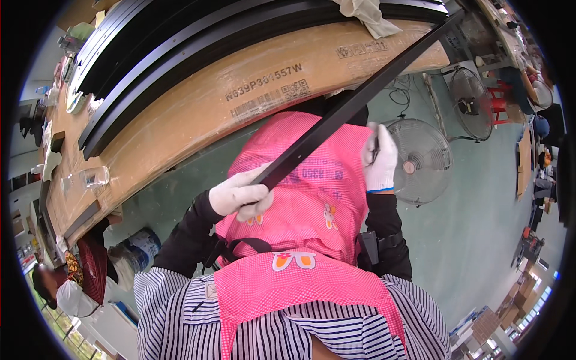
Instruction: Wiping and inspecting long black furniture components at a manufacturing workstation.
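A long black metal bar (339, 114) slants from in front of my body up to the far right, its near end in my left hand (243, 195). The white-gloved fingers of that hand are wrapped round the end. My right hand (381, 161), also in a white glove, is raised to the right of the bar and apart from it. Its fingers are curled in, and whatever they hold, if anything, is hidden. Beyond the hands, several similar black bars (162, 57) lie side by side on brown cardboard (198, 93) over a workbench.
A white cloth (369, 17) rests on the far bars. On the green floor to the right stand a round fan (414, 161), a second fan (471, 102) and a red stool (499, 101). At lower left are another person (84, 282) and a blue-wrapped bottle (144, 246).
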Demonstrator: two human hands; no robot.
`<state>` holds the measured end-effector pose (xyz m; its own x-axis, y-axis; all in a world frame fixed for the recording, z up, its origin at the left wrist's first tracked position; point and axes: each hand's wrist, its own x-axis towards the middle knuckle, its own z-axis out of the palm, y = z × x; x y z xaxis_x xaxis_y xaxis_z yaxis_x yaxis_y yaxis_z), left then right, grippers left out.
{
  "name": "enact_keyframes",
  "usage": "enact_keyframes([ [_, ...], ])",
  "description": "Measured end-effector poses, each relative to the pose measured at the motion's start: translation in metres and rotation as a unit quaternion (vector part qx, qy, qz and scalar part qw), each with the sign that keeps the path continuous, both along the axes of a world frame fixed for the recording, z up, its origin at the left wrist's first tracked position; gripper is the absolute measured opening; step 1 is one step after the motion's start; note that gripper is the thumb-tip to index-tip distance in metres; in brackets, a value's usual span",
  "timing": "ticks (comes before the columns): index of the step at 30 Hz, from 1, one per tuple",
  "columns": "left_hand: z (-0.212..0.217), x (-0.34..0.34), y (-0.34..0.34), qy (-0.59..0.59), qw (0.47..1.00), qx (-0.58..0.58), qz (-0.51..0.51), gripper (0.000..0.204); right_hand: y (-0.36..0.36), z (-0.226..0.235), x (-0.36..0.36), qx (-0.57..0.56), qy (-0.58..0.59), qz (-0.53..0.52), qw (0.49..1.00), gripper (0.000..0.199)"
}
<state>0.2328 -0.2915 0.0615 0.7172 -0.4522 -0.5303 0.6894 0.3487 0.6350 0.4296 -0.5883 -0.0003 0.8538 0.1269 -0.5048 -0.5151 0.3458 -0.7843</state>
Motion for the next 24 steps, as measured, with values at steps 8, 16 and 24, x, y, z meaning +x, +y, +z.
enact_keyframes([
  [8, -0.051, -0.032, -0.002, 0.023, 0.986, -0.041, 0.159, 0.086, 0.033, 0.038, -0.012, -0.238, -0.345, 0.300, 0.857, 0.025],
  [16, -0.045, -0.028, -0.005, -0.041, 0.990, -0.047, 0.128, 0.118, 0.090, 0.045, -0.078, -0.328, -0.527, 0.267, 0.737, 0.025],
  [24, -0.043, -0.022, -0.001, -0.034, 0.987, -0.049, 0.148, 0.132, 0.095, 0.049, -0.068, -0.285, -0.485, 0.265, 0.783, 0.026],
])
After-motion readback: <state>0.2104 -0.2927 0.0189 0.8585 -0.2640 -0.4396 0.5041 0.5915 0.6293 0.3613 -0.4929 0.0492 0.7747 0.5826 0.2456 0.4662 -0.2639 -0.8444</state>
